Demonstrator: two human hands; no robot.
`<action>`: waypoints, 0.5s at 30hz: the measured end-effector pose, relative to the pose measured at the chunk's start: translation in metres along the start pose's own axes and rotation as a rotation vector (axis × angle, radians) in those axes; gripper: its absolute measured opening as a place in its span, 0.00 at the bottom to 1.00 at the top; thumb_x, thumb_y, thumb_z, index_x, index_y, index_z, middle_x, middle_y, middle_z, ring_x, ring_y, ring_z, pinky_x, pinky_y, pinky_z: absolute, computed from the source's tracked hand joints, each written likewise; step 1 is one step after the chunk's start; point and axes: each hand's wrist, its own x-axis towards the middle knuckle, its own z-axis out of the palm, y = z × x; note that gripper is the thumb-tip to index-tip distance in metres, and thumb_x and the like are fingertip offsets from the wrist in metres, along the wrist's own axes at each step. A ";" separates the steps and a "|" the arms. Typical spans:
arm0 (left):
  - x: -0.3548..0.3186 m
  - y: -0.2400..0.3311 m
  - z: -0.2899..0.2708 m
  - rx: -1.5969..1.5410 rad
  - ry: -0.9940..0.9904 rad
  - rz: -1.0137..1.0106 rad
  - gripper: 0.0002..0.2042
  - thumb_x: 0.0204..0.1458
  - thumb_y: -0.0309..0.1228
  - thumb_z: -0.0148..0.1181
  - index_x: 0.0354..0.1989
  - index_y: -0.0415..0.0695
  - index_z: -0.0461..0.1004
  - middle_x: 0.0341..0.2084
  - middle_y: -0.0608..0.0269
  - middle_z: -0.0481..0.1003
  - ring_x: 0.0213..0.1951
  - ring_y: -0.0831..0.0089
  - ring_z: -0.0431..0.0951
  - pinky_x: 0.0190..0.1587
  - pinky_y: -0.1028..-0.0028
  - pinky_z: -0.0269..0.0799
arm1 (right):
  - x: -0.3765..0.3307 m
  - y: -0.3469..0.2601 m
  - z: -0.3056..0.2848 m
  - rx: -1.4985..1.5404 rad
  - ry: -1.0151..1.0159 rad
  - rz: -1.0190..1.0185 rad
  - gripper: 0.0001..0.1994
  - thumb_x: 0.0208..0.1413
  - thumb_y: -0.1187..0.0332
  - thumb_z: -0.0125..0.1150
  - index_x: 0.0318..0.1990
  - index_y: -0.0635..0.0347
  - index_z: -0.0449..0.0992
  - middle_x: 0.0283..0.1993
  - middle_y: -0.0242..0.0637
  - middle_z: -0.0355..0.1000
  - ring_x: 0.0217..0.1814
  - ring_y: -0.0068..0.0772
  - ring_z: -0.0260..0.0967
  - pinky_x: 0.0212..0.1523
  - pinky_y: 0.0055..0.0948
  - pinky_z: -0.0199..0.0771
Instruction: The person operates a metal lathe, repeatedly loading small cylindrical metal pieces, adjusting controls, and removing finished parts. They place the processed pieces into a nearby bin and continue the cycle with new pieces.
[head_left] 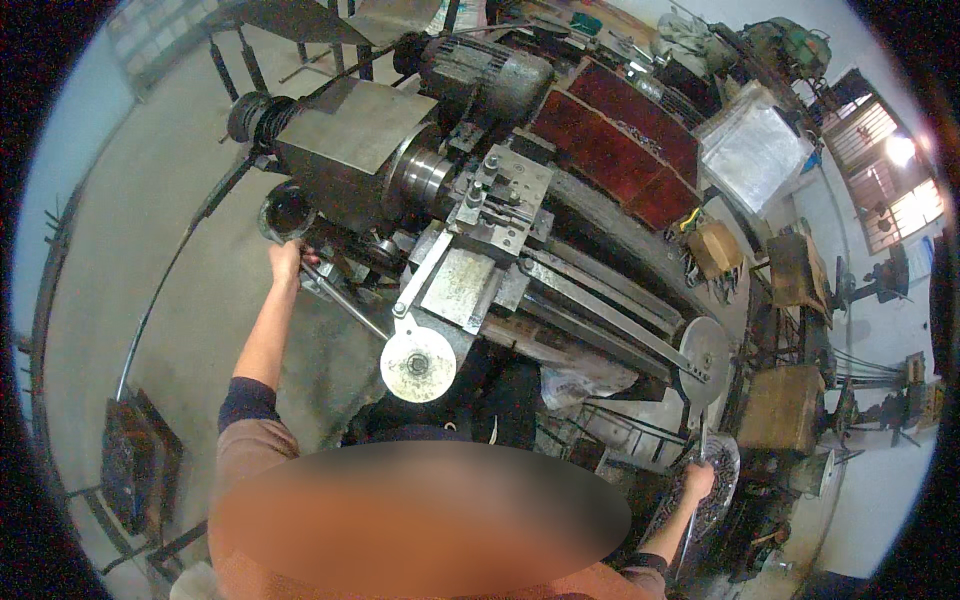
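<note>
A small lathe-like machine with a grey headstock [345,130] and a shiny round chuck [425,172] stands in front of me. On the left, my left hand [287,262] is closed at the end of a metal lever [350,308], which runs to a pale round disc [418,364]. Just beyond that hand is a dark round cup-like opening [288,212]. Far to the right, my right hand [700,482] wraps round a long metal handle [703,435] below a large grey disc [705,358]. A tool slide with clamping bolts [505,200] sits between the discs.
Behind the machine are a motor [490,75] and dark red trays [620,140]. A tray of small metal pieces [722,500] lies under my right hand. A dark box-like stand [140,465] is at lower left, and a wooden box [780,405] at right.
</note>
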 end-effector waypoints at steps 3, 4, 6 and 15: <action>0.008 -0.005 -0.006 -0.011 -0.036 0.006 0.06 0.42 0.22 0.46 0.25 0.29 0.63 0.14 0.52 0.69 0.11 0.69 0.70 0.13 0.73 0.68 | -0.010 -0.002 0.002 0.029 0.031 0.000 0.17 0.34 0.59 0.54 0.33 0.58 0.73 0.36 0.49 0.70 0.39 0.51 0.67 0.40 0.42 0.66; 0.012 -0.007 -0.007 0.008 -0.036 0.000 0.06 0.42 0.22 0.46 0.25 0.29 0.63 0.14 0.52 0.69 0.11 0.69 0.70 0.13 0.73 0.68 | -0.012 -0.002 0.002 0.030 0.016 0.022 0.18 0.33 0.59 0.54 0.33 0.59 0.73 0.35 0.49 0.70 0.38 0.52 0.67 0.40 0.42 0.66; 0.016 -0.009 -0.009 -0.007 -0.054 -0.017 0.06 0.42 0.22 0.46 0.25 0.29 0.63 0.14 0.52 0.69 0.11 0.69 0.70 0.13 0.73 0.68 | -0.014 -0.004 0.000 0.036 0.003 0.045 0.18 0.33 0.58 0.54 0.33 0.59 0.72 0.34 0.49 0.70 0.37 0.52 0.67 0.39 0.42 0.66; -0.007 0.009 -0.004 0.090 -0.037 -0.011 0.05 0.40 0.21 0.44 0.23 0.29 0.64 0.14 0.52 0.69 0.11 0.67 0.70 0.13 0.73 0.67 | -0.007 -0.001 0.012 0.081 0.099 0.007 0.17 0.35 0.55 0.56 0.26 0.61 0.73 0.30 0.49 0.70 0.32 0.50 0.68 0.33 0.42 0.68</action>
